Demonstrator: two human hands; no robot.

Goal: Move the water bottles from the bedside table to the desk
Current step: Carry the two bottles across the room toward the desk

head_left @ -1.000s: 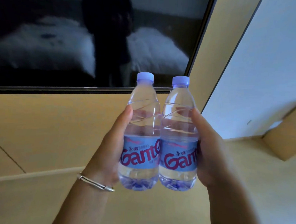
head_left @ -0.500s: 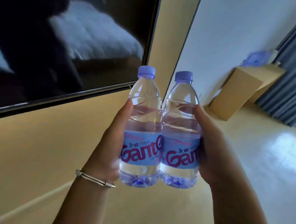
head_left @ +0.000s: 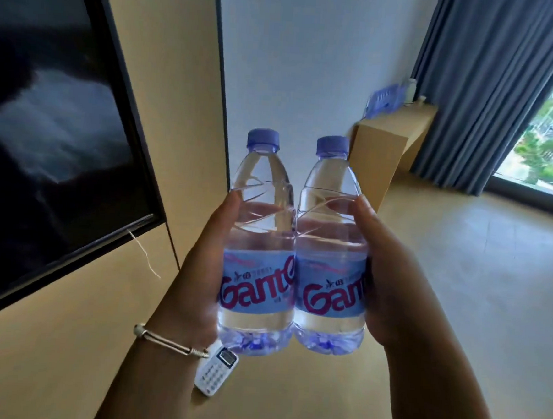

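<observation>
Centrally, in the head view, two clear plastic water bottles with pale purple caps and blue labels are held upright in mid-air, side by side and touching along their labelled bodies. The left hand (head_left: 197, 289) wraps the left bottle (head_left: 261, 247), thumb lying up its near face, remaining fingers curled behind it and dimly seen through the water. The right hand (head_left: 391, 276) wraps the right bottle (head_left: 331, 255) in mirror fashion, thumb tip at the shoulder of the bottle. A thin pale cord bracelet (head_left: 167, 342) circles the left wrist.

Surroundings: a large black wall-mounted screen (head_left: 51, 134) fills the left of the view, fixed to a tan wooden wall panel (head_left: 166, 80), with a white thread-like cable (head_left: 144, 257) dangling from its lower corner. A small white keypad device with a grey display (head_left: 216, 373) lies below the left bottle; its support cannot be made out. Behind the bottles, against the white wall (head_left: 312, 54), stands a light wooden desk (head_left: 392, 132); a blurred blue basket-like object (head_left: 384, 97) and small pale items sit at its far edge. Grey curtains (head_left: 493, 87) hang to the right of the desk, beside a window (head_left: 548, 140). Pale tan flooring (head_left: 481, 263) lies between the hands and the desk.
</observation>
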